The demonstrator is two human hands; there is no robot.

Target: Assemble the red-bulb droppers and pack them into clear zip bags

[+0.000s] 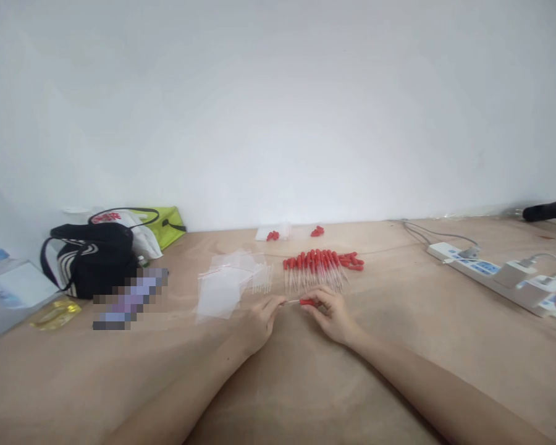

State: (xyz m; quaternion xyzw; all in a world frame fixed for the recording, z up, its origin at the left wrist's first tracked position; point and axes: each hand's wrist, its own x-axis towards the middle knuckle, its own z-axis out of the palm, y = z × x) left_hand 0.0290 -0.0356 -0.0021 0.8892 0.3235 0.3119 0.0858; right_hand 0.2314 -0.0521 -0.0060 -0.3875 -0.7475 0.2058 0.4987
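Between my hands lies a dropper level, a thin clear tube with a red bulb (307, 302). My left hand (263, 318) pinches the tube's end. The fingers of my right hand (330, 312) are closed round the red bulb. Just beyond them is a row of red-bulbed droppers (315, 267), their clear tips toward me, with loose red bulbs (353, 262) at its right end. Several thin clear tubes (262, 279) lie left of the row, beside overlapping clear plastic bags (220, 289).
Near the wall, two small groups of red bulbs (273, 235) rest on clear bags. At left are a black bag (95, 259), a green bag (169, 225), a blurred flat object (132, 299) and yellow tape (55, 314). A power strip (479, 272) with plugs and cables lies at right.
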